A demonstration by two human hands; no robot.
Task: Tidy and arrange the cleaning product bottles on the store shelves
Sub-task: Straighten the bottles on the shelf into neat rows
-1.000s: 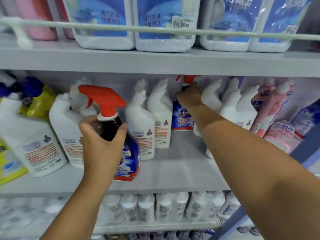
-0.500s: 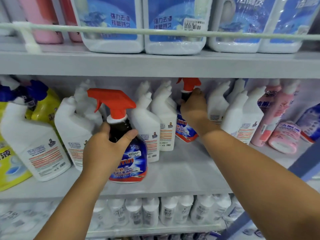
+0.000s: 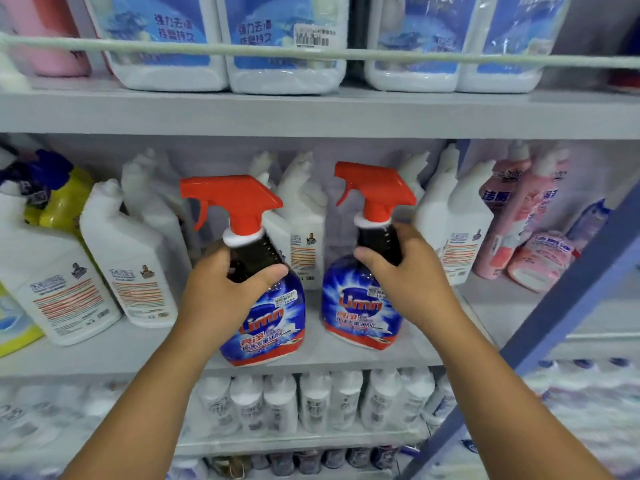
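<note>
Two spray bottles stand on the middle shelf (image 3: pixel 502 306), near its front edge. The left hand (image 3: pixel 221 299) grips the neck of the left sprayer (image 3: pixel 266 320), and the right hand (image 3: pixel 412 289) grips the neck of the right sprayer (image 3: pixel 360 306), which tilts a little and sits just beside the first, not touching it.

I judge them rigid plastic, fairly heavy if full, and smooth on the label. The dark ribbed neck under the red trigger looks the safest place to hold; the trigger head could bend or spray.

Behind them on this shelf stand white bottles (image 3: pixel 135 271), at least eight, perhaps more hidden. At its right end are pink bottles (image 3: pixel 502 216): two upright, one lying.
</note>
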